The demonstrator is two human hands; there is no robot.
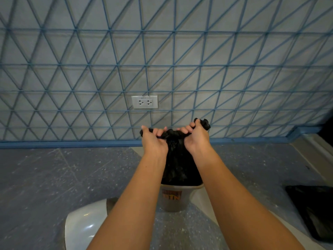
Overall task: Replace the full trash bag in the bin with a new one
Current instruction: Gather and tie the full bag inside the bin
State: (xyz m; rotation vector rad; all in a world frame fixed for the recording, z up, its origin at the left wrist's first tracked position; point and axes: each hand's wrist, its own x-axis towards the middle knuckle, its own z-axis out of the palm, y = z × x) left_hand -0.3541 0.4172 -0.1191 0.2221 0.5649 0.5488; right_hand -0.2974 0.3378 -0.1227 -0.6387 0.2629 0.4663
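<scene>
A full black trash bag (178,165) stands in a small grey bin (173,199) with an orange label, on the floor near the wall. The bag's top is gathered and twisted above the bin. My left hand (153,139) grips one end of the gathered top, and my right hand (196,137) grips the other end, with a black tail sticking out past its fingers. Both forearms reach forward over the bin. A flat black bag (313,210) lies on the floor at the right edge.
A white, glossy curved lid-like object (84,228) lies on the floor at the lower left. The wall behind has a blue triangular lattice and a white double socket (144,101). A blue skirting strip (72,143) runs along the grey speckled floor.
</scene>
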